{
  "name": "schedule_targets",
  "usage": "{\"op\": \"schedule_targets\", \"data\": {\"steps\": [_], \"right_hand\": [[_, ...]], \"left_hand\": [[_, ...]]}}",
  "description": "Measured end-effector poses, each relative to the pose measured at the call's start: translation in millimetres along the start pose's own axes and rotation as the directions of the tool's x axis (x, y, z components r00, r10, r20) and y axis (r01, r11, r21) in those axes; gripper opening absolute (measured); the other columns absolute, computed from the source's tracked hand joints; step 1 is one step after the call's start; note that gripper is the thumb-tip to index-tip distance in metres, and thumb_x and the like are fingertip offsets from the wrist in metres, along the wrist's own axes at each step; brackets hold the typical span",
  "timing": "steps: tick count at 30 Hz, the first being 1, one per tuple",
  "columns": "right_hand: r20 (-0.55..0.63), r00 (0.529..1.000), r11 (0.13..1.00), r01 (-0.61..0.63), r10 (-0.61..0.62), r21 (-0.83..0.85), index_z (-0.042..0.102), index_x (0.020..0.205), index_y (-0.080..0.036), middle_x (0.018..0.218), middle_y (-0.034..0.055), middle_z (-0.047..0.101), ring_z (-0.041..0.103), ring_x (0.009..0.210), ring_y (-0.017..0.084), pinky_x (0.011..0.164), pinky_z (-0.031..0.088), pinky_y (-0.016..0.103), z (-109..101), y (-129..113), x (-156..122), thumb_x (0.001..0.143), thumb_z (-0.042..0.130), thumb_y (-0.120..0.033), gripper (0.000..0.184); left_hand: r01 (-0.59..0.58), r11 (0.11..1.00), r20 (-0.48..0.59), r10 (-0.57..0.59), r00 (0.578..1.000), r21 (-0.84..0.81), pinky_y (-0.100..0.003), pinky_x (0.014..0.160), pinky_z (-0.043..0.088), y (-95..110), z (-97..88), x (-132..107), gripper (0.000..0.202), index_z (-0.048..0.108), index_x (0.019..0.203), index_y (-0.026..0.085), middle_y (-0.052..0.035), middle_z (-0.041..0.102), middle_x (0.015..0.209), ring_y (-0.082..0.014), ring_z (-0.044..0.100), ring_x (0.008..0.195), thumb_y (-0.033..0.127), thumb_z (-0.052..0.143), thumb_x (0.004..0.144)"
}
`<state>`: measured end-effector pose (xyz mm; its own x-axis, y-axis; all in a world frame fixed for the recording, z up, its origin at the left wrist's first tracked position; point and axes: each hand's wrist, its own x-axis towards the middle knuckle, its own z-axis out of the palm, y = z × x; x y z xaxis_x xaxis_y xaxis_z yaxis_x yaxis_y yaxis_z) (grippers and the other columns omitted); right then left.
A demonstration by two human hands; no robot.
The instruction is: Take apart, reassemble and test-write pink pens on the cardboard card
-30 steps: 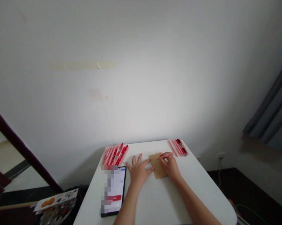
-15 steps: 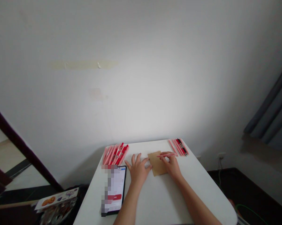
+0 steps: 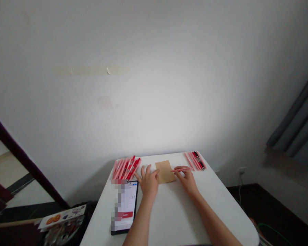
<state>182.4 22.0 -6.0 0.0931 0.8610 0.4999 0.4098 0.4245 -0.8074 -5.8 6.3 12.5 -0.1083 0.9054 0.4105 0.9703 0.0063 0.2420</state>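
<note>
My left hand lies flat on the white table with fingers spread, its fingertips touching the left edge of a brown card. My right hand is closed around a pink pen, which points left toward the card's right edge. A pile of red and pink pens lies at the table's far left. A smaller row of pink, red and black pens lies at the far right.
A phone with a lit screen lies on the table beside my left forearm. A printed box sits on the floor at left. A white wall stands behind the table, and a grey curtain hangs at right.
The brown card has slid left and away from me under my left hand. My right hand with the pen stays in about the same place, now off the card.
</note>
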Motion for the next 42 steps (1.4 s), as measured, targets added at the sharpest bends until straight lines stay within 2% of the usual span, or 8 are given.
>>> {"op": "schedule_targets", "data": {"steps": [8, 16, 26, 30, 33, 36, 39, 42], "right_hand": [[0.003, 1.0, 1.0, 0.001, -0.001, -0.015, 0.073, 0.081, -0.023, 0.096, 0.0086, 0.071, 0.061, 0.097, 0.025, 0.09, 0.045, 0.041, 1, 3, 0, 0.083, 0.056, -0.045, 0.028], [-0.008, 1.0, 1.0, 0.005, -0.006, -0.029, 0.074, 0.09, -0.024, 0.099, 0.0084, 0.07, 0.06, 0.099, 0.025, 0.092, 0.044, 0.041, 1, 8, 1, 0.084, 0.056, -0.048, 0.031], [0.015, 1.0, 1.0, -0.001, 0.002, -0.028, 0.074, 0.089, -0.024, 0.097, 0.0088, 0.07, 0.059, 0.098, 0.025, 0.091, 0.043, 0.041, 0, 4, 0, 0.086, 0.052, -0.054, 0.038], [-0.026, 0.999, 0.999, -0.022, 0.023, 0.035, 0.073, 0.084, -0.021, 0.092, 0.0104, 0.07, 0.059, 0.094, 0.025, 0.091, 0.042, 0.041, 1, 1, 1, 0.087, 0.047, -0.058, 0.045], [-0.06, 0.995, 0.98, -0.067, 0.08, 0.188, 0.072, 0.082, -0.02, 0.091, 0.0092, 0.067, 0.058, 0.093, 0.024, 0.09, 0.042, 0.04, 1, -1, 1, 0.083, 0.052, -0.059, 0.044], [-0.027, 0.977, 0.865, -0.174, 0.211, 0.47, 0.07, 0.081, -0.021, 0.094, 0.0062, 0.065, 0.057, 0.092, 0.022, 0.088, 0.043, 0.038, 2, -4, 1, 0.077, 0.061, -0.053, 0.034], [0.118, 0.934, 0.557, -0.299, 0.337, 0.775, 0.069, 0.078, -0.021, 0.094, 0.0026, 0.063, 0.057, 0.08, 0.016, 0.078, 0.047, 0.033, 2, -10, 1, 0.072, 0.068, -0.041, 0.021], [0.248, 0.896, 0.287, -0.363, 0.369, 0.886, 0.068, 0.085, -0.022, 0.071, -0.0032, 0.056, 0.047, 0.059, 0.009, 0.059, 0.041, 0.024, -1, -17, 2, 0.066, 0.073, -0.03, 0.021]], "left_hand": [[0.035, 0.999, 0.014, -0.036, 0.999, 0.019, -0.068, 0.111, 0.003, -1, 7.5, 8, 0.033, 0.064, 0.111, 0.046, 0.0012, 0.051, 0.138, -0.0303, 0.03, 0.135, 0.029, 0.049, 0.086], [0.02, 0.999, 0.057, -0.022, 0.998, 0.034, -0.068, 0.11, 0.002, 2, 5.1, 8, 0.039, 0.057, 0.123, 0.044, -0.0018, 0.045, 0.146, -0.0331, 0.024, 0.14, 0.05, 0.044, 0.086], [0.026, 0.999, 0.049, -0.028, 0.998, 0.042, -0.069, 0.11, 0.004, 1, 11.3, 9, 0.039, 0.053, 0.125, 0.046, -0.0019, 0.042, 0.148, -0.0349, 0.023, 0.141, 0.049, 0.037, 0.09], [0.021, 0.999, 0.042, -0.022, 0.999, 0.043, -0.067, 0.111, 0.004, -1, 13.3, 8, 0.04, 0.052, 0.127, 0.046, -0.0016, 0.041, 0.149, -0.0345, 0.022, 0.142, 0.048, 0.038, 0.089], [-0.007, 1.0, 0.024, 0.006, 1.0, 0.025, -0.068, 0.111, 0.005, -1, 13.2, 8, 0.041, 0.05, 0.129, 0.046, -0.0017, 0.04, 0.149, -0.0339, 0.023, 0.141, 0.049, 0.038, 0.09], [-0.041, 0.999, 0.002, 0.041, 0.999, 0.004, -0.069, 0.11, 0.008, -2, 12.6, 9, 0.041, 0.048, 0.13, 0.045, -0.0023, 0.041, 0.148, -0.0339, 0.025, 0.14, 0.049, 0.038, 0.09], [-0.053, 0.999, -0.017, 0.053, 0.998, -0.009, -0.071, 0.108, 0.01, -2, 11.7, 9, 0.041, 0.05, 0.129, 0.045, -0.0031, 0.043, 0.147, -0.0345, 0.027, 0.139, 0.048, 0.041, 0.09], [-0.063, 0.998, -0.015, 0.062, 0.998, -0.033, -0.073, 0.107, 0.012, -1, 10.5, 7, 0.04, 0.05, 0.129, 0.044, -0.0028, 0.044, 0.147, -0.0347, 0.029, 0.138, 0.047, 0.041, 0.09]]}}
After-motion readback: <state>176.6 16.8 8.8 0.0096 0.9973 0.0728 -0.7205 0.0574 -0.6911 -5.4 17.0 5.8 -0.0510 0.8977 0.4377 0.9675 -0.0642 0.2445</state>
